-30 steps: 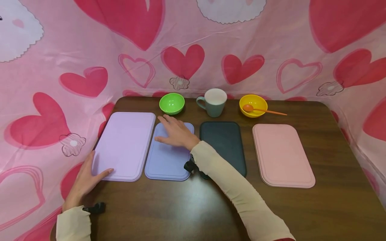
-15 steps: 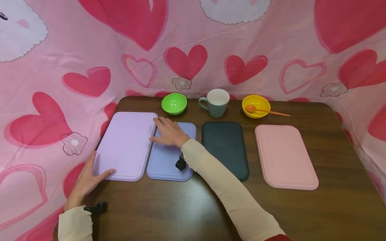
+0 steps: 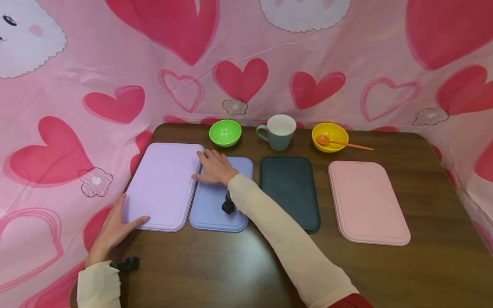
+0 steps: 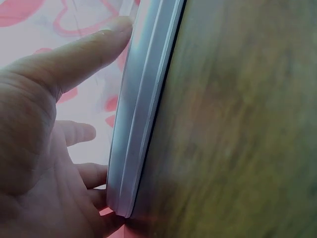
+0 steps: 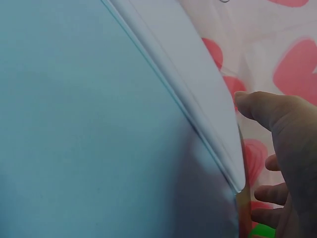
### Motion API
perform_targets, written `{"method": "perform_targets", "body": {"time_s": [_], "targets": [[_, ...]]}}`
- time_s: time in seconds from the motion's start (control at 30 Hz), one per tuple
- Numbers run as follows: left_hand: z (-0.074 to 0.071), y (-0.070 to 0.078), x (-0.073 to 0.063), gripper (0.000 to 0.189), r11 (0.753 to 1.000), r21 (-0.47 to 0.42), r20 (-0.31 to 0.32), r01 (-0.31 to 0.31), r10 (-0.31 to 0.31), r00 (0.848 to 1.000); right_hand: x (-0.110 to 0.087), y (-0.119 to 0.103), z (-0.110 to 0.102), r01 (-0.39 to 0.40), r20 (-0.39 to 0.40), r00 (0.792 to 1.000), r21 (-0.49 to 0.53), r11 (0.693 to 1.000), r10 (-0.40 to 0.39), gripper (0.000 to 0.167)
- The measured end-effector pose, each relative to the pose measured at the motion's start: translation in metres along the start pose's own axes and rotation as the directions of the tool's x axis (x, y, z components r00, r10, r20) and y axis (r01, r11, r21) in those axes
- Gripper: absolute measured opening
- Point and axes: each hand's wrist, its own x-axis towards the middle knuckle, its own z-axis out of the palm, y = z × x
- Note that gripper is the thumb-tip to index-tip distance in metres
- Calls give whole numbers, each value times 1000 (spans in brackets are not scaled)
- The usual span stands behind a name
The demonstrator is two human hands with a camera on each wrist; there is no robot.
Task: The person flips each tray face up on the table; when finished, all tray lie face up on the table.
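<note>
A lavender board (image 3: 163, 184), flat and rectangular with rounded corners and a stepped rim, lies at the left of the table. My left hand (image 3: 115, 229) is spread at its near-left corner, thumb over the front edge and fingers along the left side. The left wrist view shows fingertips right at the board's rim (image 4: 138, 99). Across the smaller periwinkle board (image 3: 209, 209) reaches my right hand (image 3: 215, 168), its fingers extended toward the lavender board's right edge. In the right wrist view, the thumb (image 5: 262, 106) stands apart from the fingers, beside the lavender edge.
A dark green board (image 3: 289, 192) and a pink board (image 3: 367, 201) lie to the right. Behind them are a green bowl (image 3: 225, 133), a teal mug (image 3: 280, 139) and a yellow bowl (image 3: 328, 149) with an orange spoon (image 3: 348, 145). Heart-print cloth (image 3: 246, 38) hangs behind the table.
My right hand has moved left, from over the periwinkle board to the lavender board's right edge. The left hand has stayed at its corner. The head view has shifted slightly.
</note>
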Motion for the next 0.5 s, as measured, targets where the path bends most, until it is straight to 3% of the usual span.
{"method": "perform_targets", "body": {"time_s": [0.5], "targets": [[0,-10,1,131,994,-13,8,-112,112,994,20,7,6,-66,76,995,29,997,63,83]]}}
